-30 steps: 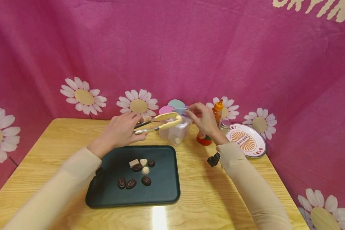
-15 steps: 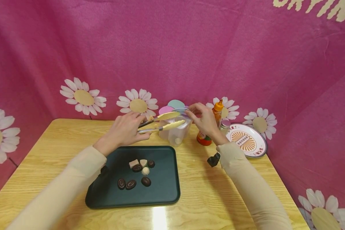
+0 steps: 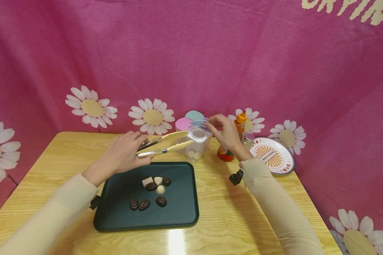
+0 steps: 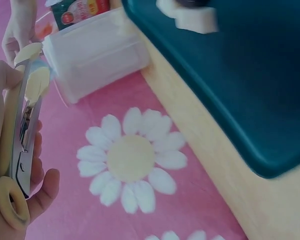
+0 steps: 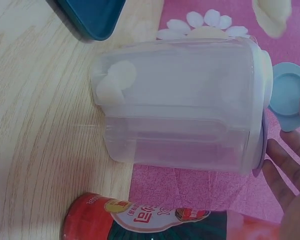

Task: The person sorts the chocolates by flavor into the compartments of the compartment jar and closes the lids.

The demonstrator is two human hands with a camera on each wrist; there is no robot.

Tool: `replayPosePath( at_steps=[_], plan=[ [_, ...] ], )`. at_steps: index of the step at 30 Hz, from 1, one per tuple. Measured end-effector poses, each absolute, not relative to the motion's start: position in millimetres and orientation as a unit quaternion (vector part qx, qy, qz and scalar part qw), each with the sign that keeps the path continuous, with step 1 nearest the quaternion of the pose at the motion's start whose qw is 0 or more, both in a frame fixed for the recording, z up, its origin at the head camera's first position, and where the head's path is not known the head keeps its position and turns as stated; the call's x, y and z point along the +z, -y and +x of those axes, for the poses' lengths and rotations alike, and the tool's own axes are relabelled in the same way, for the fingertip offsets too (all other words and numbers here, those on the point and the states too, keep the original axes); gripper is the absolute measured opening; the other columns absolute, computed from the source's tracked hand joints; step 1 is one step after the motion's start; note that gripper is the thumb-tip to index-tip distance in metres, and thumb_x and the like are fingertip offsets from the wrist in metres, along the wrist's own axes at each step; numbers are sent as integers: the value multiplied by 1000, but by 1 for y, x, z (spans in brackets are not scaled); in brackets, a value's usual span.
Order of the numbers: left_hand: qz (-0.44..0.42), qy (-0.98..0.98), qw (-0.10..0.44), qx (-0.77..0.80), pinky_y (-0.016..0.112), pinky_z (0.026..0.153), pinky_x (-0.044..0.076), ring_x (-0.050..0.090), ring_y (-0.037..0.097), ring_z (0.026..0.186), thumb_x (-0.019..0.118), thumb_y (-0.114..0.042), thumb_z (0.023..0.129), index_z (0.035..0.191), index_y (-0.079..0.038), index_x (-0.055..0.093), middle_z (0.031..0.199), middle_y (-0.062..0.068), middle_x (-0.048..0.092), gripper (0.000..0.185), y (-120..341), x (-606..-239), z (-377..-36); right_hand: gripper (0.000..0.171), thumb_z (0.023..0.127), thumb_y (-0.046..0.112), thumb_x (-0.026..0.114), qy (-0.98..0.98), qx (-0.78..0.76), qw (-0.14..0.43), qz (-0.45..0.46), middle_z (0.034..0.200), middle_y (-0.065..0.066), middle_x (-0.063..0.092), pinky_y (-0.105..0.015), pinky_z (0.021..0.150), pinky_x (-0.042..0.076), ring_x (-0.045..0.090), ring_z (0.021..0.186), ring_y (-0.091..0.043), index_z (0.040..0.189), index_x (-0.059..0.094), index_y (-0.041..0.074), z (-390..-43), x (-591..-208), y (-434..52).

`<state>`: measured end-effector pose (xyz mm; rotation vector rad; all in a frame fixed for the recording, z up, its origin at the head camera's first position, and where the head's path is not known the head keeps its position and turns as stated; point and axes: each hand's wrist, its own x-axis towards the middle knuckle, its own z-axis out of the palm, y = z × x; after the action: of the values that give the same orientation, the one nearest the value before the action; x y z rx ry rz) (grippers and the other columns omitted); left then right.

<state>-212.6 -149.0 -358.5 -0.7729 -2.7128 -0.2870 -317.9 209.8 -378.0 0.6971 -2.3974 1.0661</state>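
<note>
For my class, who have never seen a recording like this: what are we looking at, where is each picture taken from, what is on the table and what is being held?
There is no machine here: a person works with two bare hands and wears three cameras. The wide picture comes from the head, looking down at a wooden table. The two close pictures come from cameras on the wrists.

On the table lie a dark green tray with several chocolates, a clear plastic container with pale pieces inside, an orange sauce bottle and a patterned plate.

The left hand grips cream-coloured tongs, whose tips point towards the container. The right hand touches the container's top, by its open lids; the right wrist view shows the container close up.
</note>
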Motion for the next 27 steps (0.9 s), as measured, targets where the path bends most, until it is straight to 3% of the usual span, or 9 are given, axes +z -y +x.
replayPosePath(
  at_steps=[4, 14, 27],
  plan=[
    [-260, 950, 149, -89, 42, 68, 59, 62, 23, 83, 83, -41, 81, 112, -7, 73, 98, 11, 71, 47, 169, -363, -196, 19, 97, 20, 77, 864, 387, 203, 250, 101, -13, 77, -18, 74, 57, 75, 85, -25, 107, 74, 4, -318, -378, -210],
    [-257, 950, 166, -64, 39, 61, 56, 60, 20, 78, 86, -42, 75, 105, -10, 74, 92, 7, 69, 46, 216, -376, -166, 19, 98, 19, 76, 868, 381, 204, 244, 103, -13, 77, -29, 74, 61, 75, 86, -25, 108, 74, 4, -317, -378, -211],
    [-279, 938, 197, -58, 24, 49, 36, 47, 8, 67, 90, -43, 67, 95, -15, 74, 80, -4, 62, 42, 255, -402, -139, 18, 98, 19, 76, 863, 387, 205, 251, 102, -13, 77, -24, 72, 60, 75, 84, -24, 107, 74, 4, -317, -378, -212]
  ],
)
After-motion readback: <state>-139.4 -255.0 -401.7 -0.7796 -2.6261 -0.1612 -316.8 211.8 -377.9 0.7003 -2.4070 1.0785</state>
